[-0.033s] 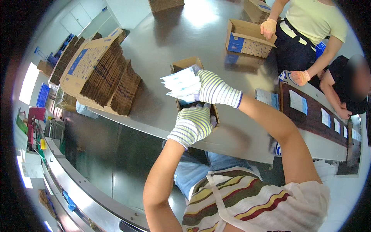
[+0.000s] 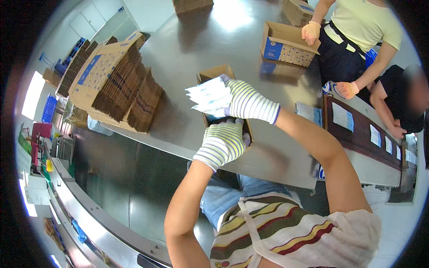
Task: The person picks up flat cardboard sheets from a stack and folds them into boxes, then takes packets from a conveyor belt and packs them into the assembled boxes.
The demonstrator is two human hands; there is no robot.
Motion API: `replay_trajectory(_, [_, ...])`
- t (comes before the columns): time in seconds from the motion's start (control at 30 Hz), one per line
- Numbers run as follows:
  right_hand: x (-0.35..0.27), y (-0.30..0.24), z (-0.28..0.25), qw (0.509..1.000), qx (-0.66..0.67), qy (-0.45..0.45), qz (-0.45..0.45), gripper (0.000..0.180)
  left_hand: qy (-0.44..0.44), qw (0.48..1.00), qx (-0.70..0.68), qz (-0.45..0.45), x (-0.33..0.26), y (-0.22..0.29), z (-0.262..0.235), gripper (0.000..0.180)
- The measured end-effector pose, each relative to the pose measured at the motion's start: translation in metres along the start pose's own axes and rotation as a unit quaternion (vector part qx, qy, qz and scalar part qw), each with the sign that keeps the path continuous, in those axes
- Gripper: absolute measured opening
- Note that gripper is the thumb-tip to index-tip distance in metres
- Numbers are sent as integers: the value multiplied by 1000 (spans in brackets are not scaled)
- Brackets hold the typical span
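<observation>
My right hand (image 2: 250, 102), in a striped knit glove, grips a fanned bundle of white and pale-blue packets (image 2: 210, 96). The bundle hangs over a narrow open cardboard box (image 2: 216, 72) on the metal table. In a matching glove, my left hand (image 2: 221, 142) reaches over the near part of that box, its grey fingertips stretched down inside and apart from each other. My left thumb lies by the box's right wall. The bundle and both hands cover most of the inside, so the contents cannot be made out.
A tall stack of flattened cartons (image 2: 111, 85) stands on the table (image 2: 187, 49) at left. Across the table, a co-worker's gloved hand (image 2: 311, 33) touches another open box (image 2: 290, 44). More packets (image 2: 342, 117) lie along a dark conveyor belt (image 2: 357, 129) at right, with a second person beside it.
The packets on the conveyor belt have shifted slightly up and left, toward the table. My hands, the bundle and the box stay practically where they were.
</observation>
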State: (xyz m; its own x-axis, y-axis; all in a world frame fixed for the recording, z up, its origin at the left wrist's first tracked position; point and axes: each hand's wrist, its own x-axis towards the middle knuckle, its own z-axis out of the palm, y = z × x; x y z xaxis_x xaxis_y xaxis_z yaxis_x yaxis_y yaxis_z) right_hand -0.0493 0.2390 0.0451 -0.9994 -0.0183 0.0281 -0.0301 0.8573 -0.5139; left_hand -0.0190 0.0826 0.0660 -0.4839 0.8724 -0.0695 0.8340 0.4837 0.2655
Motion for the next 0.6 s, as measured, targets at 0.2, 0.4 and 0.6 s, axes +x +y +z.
replay_trajectory(0.2, [-5, -8, -23, 958, -272, -81, -28, 69, 133, 983, 33, 125, 5, -6, 1, 34])
replay_trajectory(0.4, [-15, -31, -41, 944, -302, -123, -52, 91, 163, 985, 38, -51, 76, -63, -44, 23])
replay_trajectory(0.6, [-106, -47, -37, 962, -117, 106, -224, 56, -132, 974, 177, -57, 119, -55, -13, 27])
